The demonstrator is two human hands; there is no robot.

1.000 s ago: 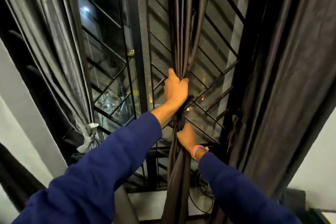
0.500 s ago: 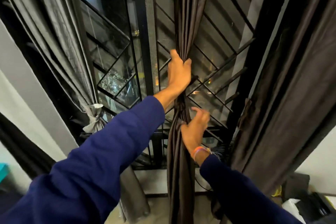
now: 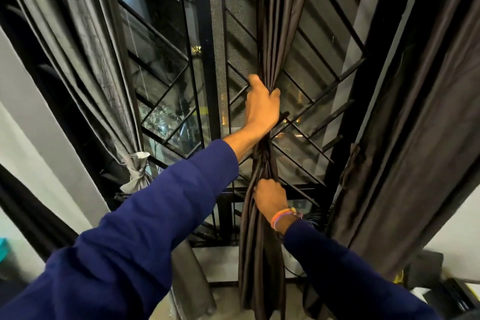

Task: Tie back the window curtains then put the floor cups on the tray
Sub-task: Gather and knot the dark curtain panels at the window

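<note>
Head view: both hands' fingers (image 3: 270, 95) clenched around dark curtain (image 3: 279, 34) before barred window (image 3: 166, 65).

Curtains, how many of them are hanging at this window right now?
3. A grey curtain on the left, tied back; a dark middle curtain bunched in the left hand and right hand; a dark right curtain hanging loose. More may hang out of view.

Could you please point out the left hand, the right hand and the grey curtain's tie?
left hand (image 3: 262, 109): head view, back of hand.
right hand (image 3: 270, 199): head view, back of hand.
grey curtain's tie (image 3: 137, 167): head view, knot.
</note>
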